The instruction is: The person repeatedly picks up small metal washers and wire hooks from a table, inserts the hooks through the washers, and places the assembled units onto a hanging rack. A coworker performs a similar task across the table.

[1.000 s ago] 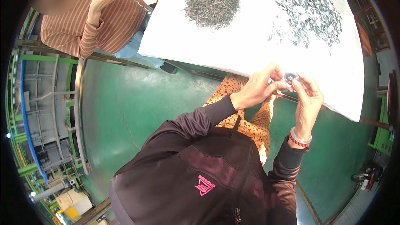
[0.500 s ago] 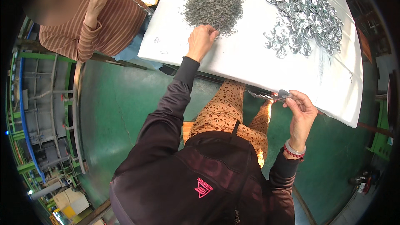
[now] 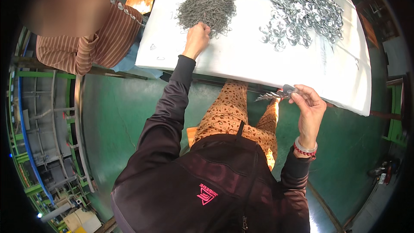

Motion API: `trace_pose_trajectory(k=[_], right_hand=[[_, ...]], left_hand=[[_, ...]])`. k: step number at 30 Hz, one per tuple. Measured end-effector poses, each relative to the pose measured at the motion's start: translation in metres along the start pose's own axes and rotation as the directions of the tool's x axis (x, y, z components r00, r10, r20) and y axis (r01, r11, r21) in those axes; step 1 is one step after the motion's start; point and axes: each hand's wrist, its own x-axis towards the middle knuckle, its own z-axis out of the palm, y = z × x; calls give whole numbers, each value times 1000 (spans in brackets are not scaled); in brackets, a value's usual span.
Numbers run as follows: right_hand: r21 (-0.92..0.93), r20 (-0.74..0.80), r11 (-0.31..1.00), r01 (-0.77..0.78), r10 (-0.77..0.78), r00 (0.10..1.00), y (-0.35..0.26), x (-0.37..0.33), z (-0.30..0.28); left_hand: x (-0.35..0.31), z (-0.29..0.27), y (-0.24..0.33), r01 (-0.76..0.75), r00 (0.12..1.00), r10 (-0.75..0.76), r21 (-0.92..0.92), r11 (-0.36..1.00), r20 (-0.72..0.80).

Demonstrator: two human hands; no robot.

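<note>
My left hand (image 3: 198, 39) is closed at the near edge of a pile of grey bent wire hooks (image 3: 207, 6) on the white-covered table (image 3: 241, 56). Its fingertips face away, so what they pinch, if anything, is hidden. Past the table's front edge, above my lap, my right hand (image 3: 310, 114) pinches a flat metal disc (image 3: 288, 89) between thumb and fingers. From that disc a short chain of linked metal pieces (image 3: 267, 96) trails to the left. A wide heap of shiny round metal discs (image 3: 302, 11) covers the table's far right.
At the left, a person in a brown striped top (image 3: 123, 34) sits by the table corner with a chain of discs (image 3: 127, 12). A few loose hooks (image 3: 160, 58) lie near that corner. Wooden stool tops (image 3: 142, 0) stand behind; the floor is green (image 3: 116, 112).
The view has shifted, so the table and piles sit further left and up. My left hand stays at the hook pile, fingers more curled. The chain from my right hand has swung slightly.
</note>
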Motion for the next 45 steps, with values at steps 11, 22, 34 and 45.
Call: trace_pose_trajectory(k=[11, 22, 34, 45], right_hand=[[-36, -47, 999, -11, 10, 999, 0, -12, -4], [178, -62, 984, -3, 15, 998, 27, -16, -5], [64, -122, 998, -30, 38, 992, 29, -16, 2], [-481, 36, 855, 191, -199, 979, 71, 121, 3]], left_hand=[[-4, -2, 52, -136, 990, 111, -379, 915, -88], [-110, 1, 166, 19, 676, 616, -845, 535, 405], [-126, 19, 166, 31, 755, 475, -748, 663, 453], [-137, 18, 161, -242, 837, 518, -726, 643, 179]])
